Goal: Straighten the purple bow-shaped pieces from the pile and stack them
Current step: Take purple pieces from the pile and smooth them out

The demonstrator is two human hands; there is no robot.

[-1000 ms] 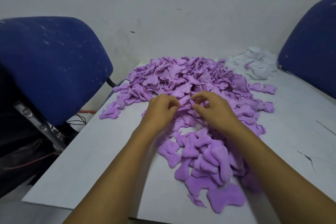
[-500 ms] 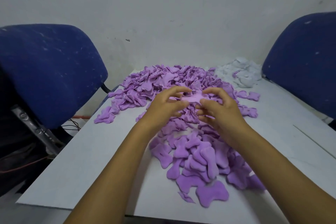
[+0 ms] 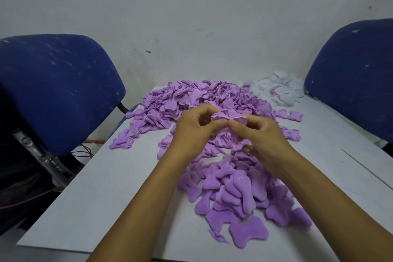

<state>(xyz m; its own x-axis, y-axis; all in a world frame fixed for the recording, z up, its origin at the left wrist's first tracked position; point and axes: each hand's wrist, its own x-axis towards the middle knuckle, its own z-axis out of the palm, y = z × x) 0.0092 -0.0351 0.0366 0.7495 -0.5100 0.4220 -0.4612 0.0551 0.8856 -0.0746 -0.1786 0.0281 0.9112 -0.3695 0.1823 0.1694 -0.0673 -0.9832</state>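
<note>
1. Hands first: the left hand [image 3: 194, 128] and the right hand [image 3: 260, 134] are both up above the table [image 3: 119, 187], close together near its middle.
2. Between them they hold one purple piece [image 3: 228, 116]. It is soft and still bent, with its edges curling.
3. The left hand pinches the left end of the piece with bent fingers and thumb.
4. The right hand pinches the right end the same way, and its knuckles face the camera.
5. The two thumbs almost meet under the middle of the piece.
6. Behind the hands lies the big pile [image 3: 191, 100] of crumpled purple pieces. It reaches toward the far edge of the table, by the wall [image 3: 191, 17].
7. Nearer the front edge, under the right arm, is a loose heap [image 3: 238, 193] of flatter purple pieces. They lie over each other in a messy way, not in a neat stack.
8. One flat bow shape [image 3: 248, 233] sits alone at the front of that heap.
9. A few single purple pieces lie toward the right edge, such as one pair [image 3: 289, 115] just beside the big pile.
10. A white fluffy pile [image 3: 280, 89] sits at the far right corner of the table.
11. A blue chair [image 3: 53, 89] stands at the left edge, and another blue chair [image 3: 355, 74] stands at the right edge.
</note>
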